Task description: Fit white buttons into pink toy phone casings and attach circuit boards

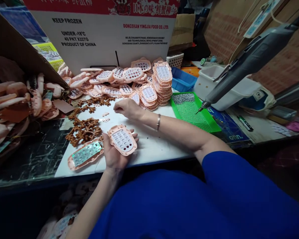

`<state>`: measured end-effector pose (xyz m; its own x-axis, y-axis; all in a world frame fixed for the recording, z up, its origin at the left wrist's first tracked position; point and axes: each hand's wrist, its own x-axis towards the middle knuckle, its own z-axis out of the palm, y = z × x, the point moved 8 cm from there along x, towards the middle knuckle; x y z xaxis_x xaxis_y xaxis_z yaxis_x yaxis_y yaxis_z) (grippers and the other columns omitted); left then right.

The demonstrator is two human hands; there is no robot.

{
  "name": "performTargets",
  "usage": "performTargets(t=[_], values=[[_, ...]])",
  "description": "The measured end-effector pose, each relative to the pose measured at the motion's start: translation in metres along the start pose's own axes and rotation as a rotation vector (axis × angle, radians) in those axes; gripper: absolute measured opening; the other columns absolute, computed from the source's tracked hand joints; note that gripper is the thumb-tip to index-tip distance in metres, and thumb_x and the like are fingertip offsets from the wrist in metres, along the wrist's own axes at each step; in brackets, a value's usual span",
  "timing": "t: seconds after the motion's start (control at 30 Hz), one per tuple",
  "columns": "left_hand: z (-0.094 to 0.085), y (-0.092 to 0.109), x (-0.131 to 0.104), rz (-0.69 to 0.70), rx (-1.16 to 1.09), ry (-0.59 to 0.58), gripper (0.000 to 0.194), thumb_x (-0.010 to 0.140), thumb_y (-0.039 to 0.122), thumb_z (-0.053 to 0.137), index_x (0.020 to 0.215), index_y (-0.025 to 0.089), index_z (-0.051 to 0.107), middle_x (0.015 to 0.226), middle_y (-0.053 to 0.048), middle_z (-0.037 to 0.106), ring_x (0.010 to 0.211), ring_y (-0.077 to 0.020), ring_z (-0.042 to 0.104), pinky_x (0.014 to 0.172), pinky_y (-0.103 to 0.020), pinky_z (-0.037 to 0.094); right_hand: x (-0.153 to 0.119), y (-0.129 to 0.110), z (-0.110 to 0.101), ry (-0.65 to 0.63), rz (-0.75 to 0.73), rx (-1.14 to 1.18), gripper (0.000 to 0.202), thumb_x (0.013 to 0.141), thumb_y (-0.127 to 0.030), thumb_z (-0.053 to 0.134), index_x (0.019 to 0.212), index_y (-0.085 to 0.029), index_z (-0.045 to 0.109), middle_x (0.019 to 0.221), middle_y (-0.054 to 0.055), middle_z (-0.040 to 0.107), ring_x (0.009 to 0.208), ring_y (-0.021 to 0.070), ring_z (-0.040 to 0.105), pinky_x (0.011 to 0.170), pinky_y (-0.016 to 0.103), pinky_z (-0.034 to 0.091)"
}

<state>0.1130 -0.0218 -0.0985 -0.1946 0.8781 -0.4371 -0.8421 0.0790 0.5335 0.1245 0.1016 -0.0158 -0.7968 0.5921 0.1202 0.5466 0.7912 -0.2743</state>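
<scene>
A left hand, palm up over a white work surface, cradles a pink plastic shell with a grid of pale keys, the thumb at one edge and fingertips showing past the other. The right hand, a bangle on its wrist, hovers above and beyond the shell with fingers curled inward — whether they pinch anything, I cannot tell. Just beside the left hand lies an open pink casing with a green circuit board. Brown pieces are heaped beyond it. Farther back, more pink shells lie piled and stacked before a printed white carton. To the right, a green basket holds small metallic parts — the tip of a grey power screwdriver hangs above it.
</scene>
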Motion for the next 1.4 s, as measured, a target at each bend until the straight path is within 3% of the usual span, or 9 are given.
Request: performTargets(t=[0.1,0.2,0.27,0.43,0.53,0.73,1.0,1.2,1.4], values=[[0.009,0.003,-0.001,0.053,-0.058,0.021,0.068,0.092,0.064,0.023,0.120,0.015,0.061,0.081,-0.011,0.072,0.069,-0.0223,0.070,0.073,-0.039,0.057,-0.044,-0.020,-0.011,0.085,-0.157,0.057,0.022,0.096,-0.022,0.046,0.099,-0.013,0.066,0.096,0.003,0.067,0.088,0.0083,0.058,0.078,0.020,0.041],[0.018,0.004,-0.002,0.134,-0.128,0.036,0.065,0.095,0.058,0.020,0.115,0.014,0.063,0.081,-0.008,0.071,0.076,-0.0192,0.070,0.077,-0.033,0.055,-0.101,-0.048,-0.019,0.351,-0.433,-0.112,0.028,0.097,-0.021,0.042,0.086,-0.014,0.067,0.078,0.002,0.064,0.070,0.0108,0.055,0.063,0.024,0.038],[0.022,-0.001,-0.001,0.134,-0.107,0.034,0.066,0.095,0.059,0.022,0.110,0.011,0.064,0.080,-0.010,0.071,0.080,-0.0204,0.070,0.078,-0.032,0.055,-0.131,-0.059,-0.015,0.493,-0.522,-0.246,0.030,0.096,-0.016,0.041,0.079,-0.015,0.065,0.069,0.001,0.061,0.062,0.0114,0.052,0.058,0.026,0.035],[0.025,-0.008,-0.001,0.132,0.006,0.000,0.063,0.085,0.069,0.040,0.089,0.012,0.066,0.073,-0.010,0.069,0.085,-0.0269,0.070,0.082,-0.040,0.055,-0.161,-0.068,-0.012,0.647,-0.614,-0.308,0.022,0.092,-0.012,0.048,0.077,-0.015,0.063,0.069,0.001,0.064,0.065,0.0114,0.057,0.062,0.025,0.044],[0.026,-0.009,-0.003,0.130,0.048,0.004,0.063,0.080,0.073,0.042,0.083,0.014,0.065,0.070,-0.010,0.068,0.085,-0.0288,0.070,0.080,-0.043,0.056,-0.171,-0.072,-0.014,0.690,-0.663,-0.291,0.020,0.093,-0.011,0.047,0.082,-0.012,0.064,0.074,0.003,0.068,0.070,0.0116,0.062,0.066,0.025,0.049],[0.023,-0.007,-0.002,0.150,0.057,0.027,0.065,0.081,0.074,0.036,0.085,0.016,0.065,0.072,-0.010,0.069,0.072,-0.0256,0.070,0.079,-0.046,0.055,-0.184,-0.074,-0.010,0.740,-0.600,-0.262,0.020,0.091,-0.007,0.047,0.092,-0.003,0.066,0.093,0.011,0.073,0.090,0.0184,0.068,0.083,0.031,0.055],[0.018,-0.003,0.000,0.203,0.055,0.009,0.064,0.079,0.075,0.039,0.079,0.017,0.066,0.069,-0.008,0.068,0.057,-0.0197,0.065,0.071,-0.039,0.056,-0.177,-0.072,-0.002,0.671,-0.595,-0.250,0.028,0.094,-0.009,0.040,0.093,-0.007,0.068,0.097,0.009,0.073,0.092,0.0156,0.068,0.087,0.031,0.056],[0.011,-0.002,0.003,0.153,0.003,0.074,0.063,0.087,0.068,0.028,0.087,0.017,0.066,0.072,-0.010,0.069,0.064,-0.0230,0.067,0.079,-0.046,0.054,-0.172,-0.067,0.003,0.708,-0.621,-0.201,0.023,0.094,-0.011,0.045,0.095,-0.009,0.068,0.097,0.007,0.073,0.094,0.0128,0.068,0.088,0.027,0.054],[0.009,0.005,0.012,0.197,-0.012,0.078,0.056,0.087,0.065,0.035,0.093,0.018,0.066,0.071,-0.007,0.068,0.066,-0.0224,0.067,0.084,-0.046,0.053,-0.153,-0.062,0.013,0.577,-0.692,-0.264,0.024,0.095,-0.011,0.044,0.092,-0.014,0.067,0.094,0.004,0.073,0.092,0.0096,0.066,0.086,0.026,0.053]])
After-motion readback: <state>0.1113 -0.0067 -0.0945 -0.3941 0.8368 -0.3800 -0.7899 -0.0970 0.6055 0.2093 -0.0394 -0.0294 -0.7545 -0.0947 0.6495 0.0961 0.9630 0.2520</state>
